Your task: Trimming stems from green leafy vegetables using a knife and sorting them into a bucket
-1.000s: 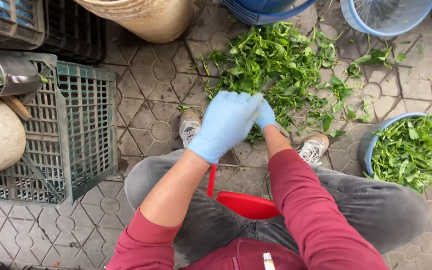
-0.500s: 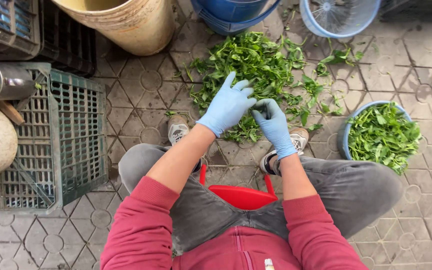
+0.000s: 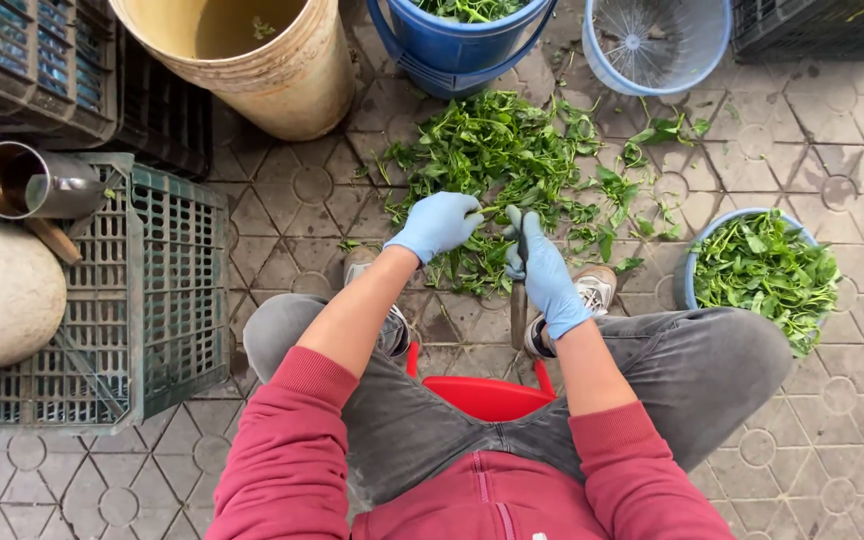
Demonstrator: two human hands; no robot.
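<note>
Head view: we sort greens at twelve o'clock; left hand pinches a sprig, right hand clasps a stem (next needs clean separation).

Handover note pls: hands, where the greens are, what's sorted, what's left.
Left hand: gloved, fingers closed on a sprig over the greens pile.
Right hand: gloved, holding a stem just beside it.
Done: picked leaves fill the small blue bowl at right; more greens in the blue bucket.
Left: the loose pile on the paving. Blue strainer basket holds no greens.
</note>
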